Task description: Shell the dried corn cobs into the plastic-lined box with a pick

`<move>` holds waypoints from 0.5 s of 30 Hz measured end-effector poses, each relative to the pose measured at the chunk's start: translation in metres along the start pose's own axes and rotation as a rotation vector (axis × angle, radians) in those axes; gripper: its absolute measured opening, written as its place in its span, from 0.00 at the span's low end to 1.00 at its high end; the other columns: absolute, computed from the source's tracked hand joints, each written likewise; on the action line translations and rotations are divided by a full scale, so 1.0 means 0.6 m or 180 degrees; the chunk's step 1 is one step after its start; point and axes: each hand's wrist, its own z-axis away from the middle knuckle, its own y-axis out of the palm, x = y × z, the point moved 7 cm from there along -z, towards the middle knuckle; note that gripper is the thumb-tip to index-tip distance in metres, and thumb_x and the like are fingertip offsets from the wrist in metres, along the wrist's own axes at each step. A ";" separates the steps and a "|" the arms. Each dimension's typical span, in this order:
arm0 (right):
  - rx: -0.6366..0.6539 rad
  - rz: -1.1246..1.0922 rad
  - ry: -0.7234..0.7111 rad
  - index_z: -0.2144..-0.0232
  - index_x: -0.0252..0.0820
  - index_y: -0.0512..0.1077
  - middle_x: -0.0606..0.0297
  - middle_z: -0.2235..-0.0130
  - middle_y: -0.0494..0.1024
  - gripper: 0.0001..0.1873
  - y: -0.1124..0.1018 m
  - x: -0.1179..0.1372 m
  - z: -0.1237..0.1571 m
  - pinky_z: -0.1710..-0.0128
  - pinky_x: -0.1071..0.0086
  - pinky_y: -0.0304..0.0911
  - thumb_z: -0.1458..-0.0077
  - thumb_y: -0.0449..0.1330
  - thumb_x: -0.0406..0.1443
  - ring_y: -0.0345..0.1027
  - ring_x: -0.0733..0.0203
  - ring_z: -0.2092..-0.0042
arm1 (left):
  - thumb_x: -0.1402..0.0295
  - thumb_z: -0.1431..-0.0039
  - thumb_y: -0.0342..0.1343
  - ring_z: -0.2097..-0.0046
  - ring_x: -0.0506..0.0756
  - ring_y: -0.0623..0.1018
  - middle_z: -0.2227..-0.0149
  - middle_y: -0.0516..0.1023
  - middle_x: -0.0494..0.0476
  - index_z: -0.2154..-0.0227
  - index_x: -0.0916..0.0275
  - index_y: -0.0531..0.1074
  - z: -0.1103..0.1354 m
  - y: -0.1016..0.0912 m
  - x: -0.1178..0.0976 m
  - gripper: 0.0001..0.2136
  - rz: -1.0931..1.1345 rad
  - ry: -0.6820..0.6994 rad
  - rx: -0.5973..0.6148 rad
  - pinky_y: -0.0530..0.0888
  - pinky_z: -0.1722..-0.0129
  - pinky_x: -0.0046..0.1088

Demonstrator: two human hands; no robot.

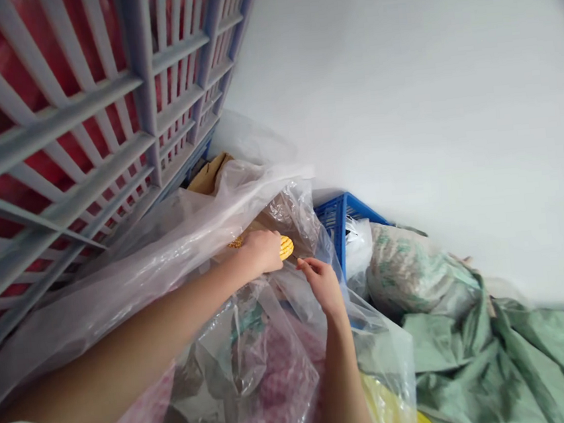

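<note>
My left hand (264, 250) is wrapped round a yellow ear of corn (286, 247), whose end sticks out on the right of the fist. More yellow kernels show on the hand's other side. Just right of the cob's end, my right hand (321, 283) is closed in a pinch; a thin dark thing seems to poke from its fingertips, too small to name. Both hands are inside the mouth of a large clear plastic bag (174, 232), which spreads round my forearms.
A grey slatted crate (150, 111) with red contents rises at the left. Behind the bag are cardboard (210, 174) and a blue crate (345, 215). A stuffed woven sack (412, 269) and crumpled green cloth (505, 356) lie at the right, along a white wall (425, 91).
</note>
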 end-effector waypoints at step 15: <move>0.0482 -0.0525 0.0169 0.75 0.36 0.71 0.72 0.82 0.56 0.20 -0.008 -0.018 0.006 0.79 0.74 0.40 0.51 0.53 0.48 0.42 0.71 0.79 | 0.54 0.59 0.54 0.61 0.63 0.76 0.60 0.76 0.68 0.59 0.68 0.70 0.004 0.000 -0.007 0.26 -0.0110 0.0304 0.0298 0.71 0.66 0.34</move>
